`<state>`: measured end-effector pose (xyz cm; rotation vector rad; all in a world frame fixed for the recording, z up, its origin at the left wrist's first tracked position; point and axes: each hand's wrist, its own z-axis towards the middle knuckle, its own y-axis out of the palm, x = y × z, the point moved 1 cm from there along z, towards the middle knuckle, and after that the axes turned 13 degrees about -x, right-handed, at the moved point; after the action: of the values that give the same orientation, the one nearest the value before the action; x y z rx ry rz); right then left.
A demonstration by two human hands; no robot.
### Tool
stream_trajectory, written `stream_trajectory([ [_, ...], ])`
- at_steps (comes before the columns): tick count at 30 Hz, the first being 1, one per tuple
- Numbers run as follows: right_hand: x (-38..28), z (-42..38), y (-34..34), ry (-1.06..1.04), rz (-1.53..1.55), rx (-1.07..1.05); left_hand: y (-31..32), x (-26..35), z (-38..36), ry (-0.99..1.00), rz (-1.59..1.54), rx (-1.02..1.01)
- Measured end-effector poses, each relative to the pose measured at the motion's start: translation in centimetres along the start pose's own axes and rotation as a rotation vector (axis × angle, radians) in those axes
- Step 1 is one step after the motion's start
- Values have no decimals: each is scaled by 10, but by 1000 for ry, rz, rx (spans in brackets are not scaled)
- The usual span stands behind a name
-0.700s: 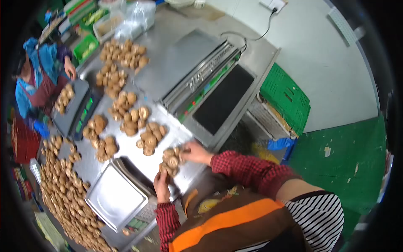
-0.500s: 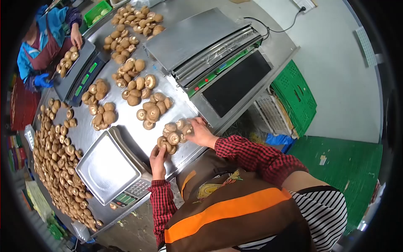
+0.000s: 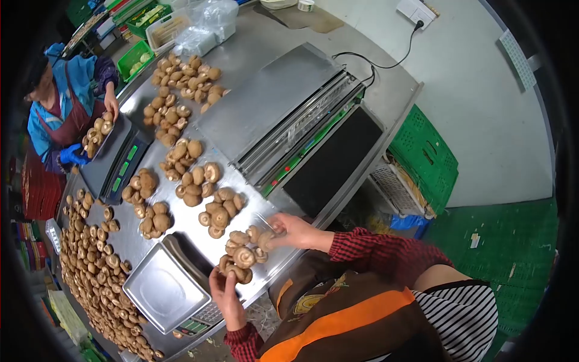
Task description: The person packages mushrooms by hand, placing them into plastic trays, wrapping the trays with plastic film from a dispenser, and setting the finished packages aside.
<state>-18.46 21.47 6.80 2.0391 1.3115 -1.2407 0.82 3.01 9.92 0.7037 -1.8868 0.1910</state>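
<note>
A cluster of brown shiitake mushrooms (image 3: 243, 257), some with pale undersides up, is held between my two hands close over the metal table (image 3: 265, 283). My left hand (image 3: 224, 294) grips the cluster's near left end, thumb on a mushroom. At the far right end, the fingers of my right hand (image 3: 289, 233) curl around the outer mushrooms. Whatever lies beneath the cluster is hidden. Just beyond it sits another mushroom group (image 3: 221, 211). To the left of my left hand stands a scale with a bare steel pan (image 3: 166, 288).
A film-wrapping machine (image 3: 289, 130) with a black plate (image 3: 335, 163) stands right of the mushroom groups. Loose mushrooms (image 3: 99, 283) are heaped along the left edge. Across the table a co-worker (image 3: 66, 114) holds a tray of mushrooms (image 3: 98, 136) at another scale (image 3: 114, 163).
The view has tilted, so the table sits lower in it. My hands still hold the cluster, which looks larger and nearer. The co-worker's gloved hand has come up to their tray.
</note>
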Motion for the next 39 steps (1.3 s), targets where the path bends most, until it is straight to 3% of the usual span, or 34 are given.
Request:
stream_trajectory([
  [4, -49, -1, -79, -289, 229, 5, 59, 58, 37, 113, 20, -77],
  [10, -108, 26, -248, -416, -26, 102, 177, 115, 149, 223, 48, -153],
  [17, -96, 107, -404, -303, -115, 115, 279, 118, 294, 139, 47, -201],
  [21, -83, 111, -439, -169, -231, -14, 302, 108, 310, 44, 209, -134],
  [24, -65, 109, -448, -182, -357, -53, 297, 109, 301, -4, 343, -88],
  [26, -58, 87, -454, -266, -343, -47, 296, 109, 275, 68, 438, 138],
  [28, -61, 52, -470, -372, -606, 168, 268, 90, 245, 287, 641, 345],
  [29, -52, 42, -477, -366, -603, 160, 268, 95, 220, 171, 627, 413],
  [30, -41, 32, -482, -267, -746, 245, 255, 74, 209, 179, 855, 552],
  [31, -34, 26, -482, -163, -890, 327, 256, 65, 202, 222, 1018, 524],
  [33, -30, 27, -468, -159, -1021, 329, 275, 58, 195, 360, 1419, 553],
  [34, -34, 29, -459, -165, -1155, 340, 287, 62, 197, 293, 1466, 576],
  [36, -42, 33, -448, -137, -1224, 355, 296, 69, 208, 135, 1430, 449],
  [37, -37, 37, -451, -84, -1166, 345, 297, 73, 215, -40, 1283, 289],
  [39, -40, 37, -463, -39, -1034, 311, 296, 71, 215, -8, 1217, 310],
])
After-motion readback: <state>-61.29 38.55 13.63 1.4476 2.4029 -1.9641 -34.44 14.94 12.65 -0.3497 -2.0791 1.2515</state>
